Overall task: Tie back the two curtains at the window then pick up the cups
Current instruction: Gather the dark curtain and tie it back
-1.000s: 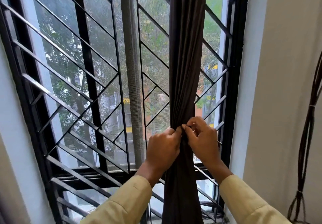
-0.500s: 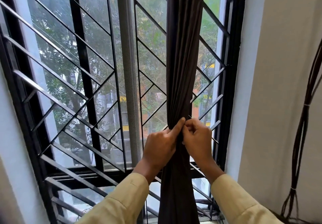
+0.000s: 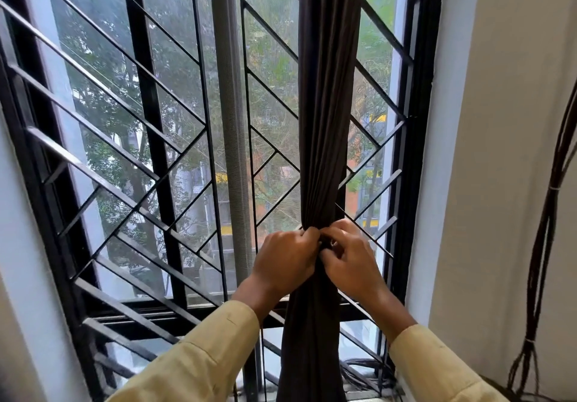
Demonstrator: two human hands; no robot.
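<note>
Head view: curtain cinched at the window, tie in progress

Head view shows the dark curtain (image 3: 324,120) gathered into one narrow bundle, hanging in front of the right half of the black window grille (image 3: 134,158). Both hands meet at the pinched waist of the bundle.

- Left hand (image 3: 285,261): fingers curled inward and pressed against the fabric at the cinch point. They appear to pinch something small there; whether it is a cord or a fold of cloth cannot be determined.
- Right hand (image 3: 351,259): fingers bent, tips touching the same spot from the other side, knuckle to knuckle with the left.
- Tie-back itself: hidden behind the fingers.
- Second curtain and cups: not in view.

Judgement: the fastening step on this curtain is under way, not finished.

Failure risks from this position:
1. Pinch loosens before the knot or loop is secure. The bundle would spread back across the glass.
2. Tie seats too loosely. The smooth fabric may let it slide down.
3. Fingers work close to the grille bars. A loop could snag on a diagonal bar just behind the fabric.
</note>
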